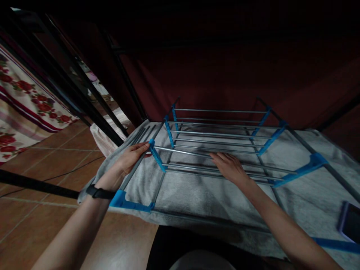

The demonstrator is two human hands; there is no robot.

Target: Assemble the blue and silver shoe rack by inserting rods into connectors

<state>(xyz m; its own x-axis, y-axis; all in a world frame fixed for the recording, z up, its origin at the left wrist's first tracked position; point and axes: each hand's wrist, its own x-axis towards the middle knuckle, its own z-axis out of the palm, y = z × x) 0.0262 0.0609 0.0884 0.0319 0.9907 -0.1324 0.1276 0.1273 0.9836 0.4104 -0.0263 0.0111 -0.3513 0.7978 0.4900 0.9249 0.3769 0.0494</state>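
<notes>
A rack of grey metal tubes and blue plastic brackets lies on a grey blanket (pixel 185 195). My left hand (pixel 132 157), with a dark band at the wrist, is closed around the rack's left side tube, its fingertips against a blue bracket (pixel 157 157). Over a metal rod (pixel 185 152) of the same tier, my right hand (pixel 226 165) curls its fingers; its thumb is hidden. That rod's right end lies near the right blue bracket (pixel 300 174); whether it is seated I cannot tell. Nearest me on the left is another blue bracket (pixel 132 202).
Several loose tubes (pixel 140 135) lie on the blanket's left side. A phone (pixel 350 221) rests at the right edge. Dark metal bed-frame bars (pixel 92 120) stand at left, above a tiled floor (pixel 64 165). A dark red wall (pixel 225 78) is behind the rack.
</notes>
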